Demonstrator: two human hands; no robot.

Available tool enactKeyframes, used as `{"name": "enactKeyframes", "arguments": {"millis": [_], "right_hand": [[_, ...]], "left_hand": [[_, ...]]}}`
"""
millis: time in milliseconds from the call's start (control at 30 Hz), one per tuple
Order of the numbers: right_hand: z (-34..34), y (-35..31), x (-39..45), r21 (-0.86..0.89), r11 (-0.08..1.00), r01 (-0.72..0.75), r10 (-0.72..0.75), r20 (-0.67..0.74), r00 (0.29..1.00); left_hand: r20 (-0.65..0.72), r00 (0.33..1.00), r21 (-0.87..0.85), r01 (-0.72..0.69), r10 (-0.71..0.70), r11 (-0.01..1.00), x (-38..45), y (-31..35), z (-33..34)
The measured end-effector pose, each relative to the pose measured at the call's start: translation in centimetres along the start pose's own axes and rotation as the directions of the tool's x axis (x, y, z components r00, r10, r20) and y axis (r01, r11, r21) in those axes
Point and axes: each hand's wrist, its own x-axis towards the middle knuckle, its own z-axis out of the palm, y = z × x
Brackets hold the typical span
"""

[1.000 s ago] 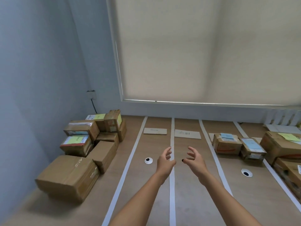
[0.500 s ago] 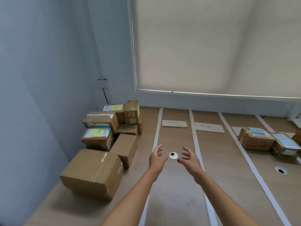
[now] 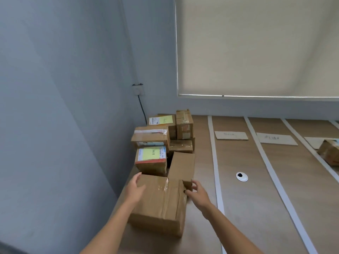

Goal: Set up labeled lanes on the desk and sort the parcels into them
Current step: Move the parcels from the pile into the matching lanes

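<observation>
With white tape strips [image 3: 215, 162] and card labels [image 3: 231, 135] laid on the wooden counter [image 3: 247, 208], both hands, left hand [image 3: 135, 189] and right hand [image 3: 197, 192], loosely flank the large taped cardboard box [image 3: 159, 204], not yet gripping; most stacked parcels [image 3: 161, 142] remain unsorted.

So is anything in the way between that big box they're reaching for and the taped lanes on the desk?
Nothing visible. The big box sits at the near end of the pile, with the left hand and right hand at its sides. To its right, bare desk runs to the first tape strip. The other boxes lie behind it.
</observation>
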Motion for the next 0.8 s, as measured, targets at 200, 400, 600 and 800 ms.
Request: {"name": "enactKeyframes", "arguments": {"millis": [200,400,600,800], "right_hand": [[5.5,1.9,0.6,-0.132,0.988,-0.086,0.086,-0.002,0.996],[6.9,4.2,0.4,-0.145,0.975,-0.17,0.172,0.005,0.985],[6.7,4.1,-0.7,-0.096,0.975,-0.199,0.2,0.008,0.98],[5.1,4.4,-3.1,-0.096,0.979,-0.18,0.185,0.047,0.982]], "left_hand": [[0.089,0.991,0.093,0.091,-0.099,0.992,0.8,-5.2,-2.9],[0.074,0.977,0.018,0.198,-0.199,0.98,-0.3,-7.0,-2.1],[0.06,0.97,0.012,0.234,-0.234,0.972,-1.6,-6.8,-2.6],[-0.003,0.968,-0.012,0.249,-0.249,0.968,-5.2,-5.9,-2.1]]}}
